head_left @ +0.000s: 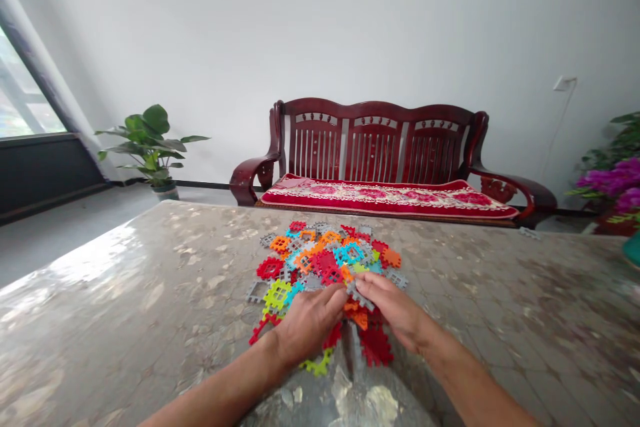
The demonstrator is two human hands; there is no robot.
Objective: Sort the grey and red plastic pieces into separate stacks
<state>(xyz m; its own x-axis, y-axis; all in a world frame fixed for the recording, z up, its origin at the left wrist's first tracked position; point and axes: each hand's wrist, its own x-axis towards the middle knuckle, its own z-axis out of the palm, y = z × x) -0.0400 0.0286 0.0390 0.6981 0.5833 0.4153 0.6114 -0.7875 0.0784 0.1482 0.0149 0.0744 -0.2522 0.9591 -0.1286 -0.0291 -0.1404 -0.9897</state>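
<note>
The right hand (pixel 396 307) pinches a gray tile (pixel 361 296), the left hand (pixel 311 320) curled just beside it (its hold I cannot tell).

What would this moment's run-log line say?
right hand: holding grey notched piece; left hand: over multicoloured notched-piece pile; surface: grey-brown patterned tabletop

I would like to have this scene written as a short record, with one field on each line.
Surface: patterned tabletop
Pile: notched pieces in red, orange, blue, green and gray
Right hand: holds a gray piece
Left hand: over the pile, close to that gray piece
Behind: dark red wooden bench, red patterned cover
Left side: potted plant
Right side: purple flowers
</note>
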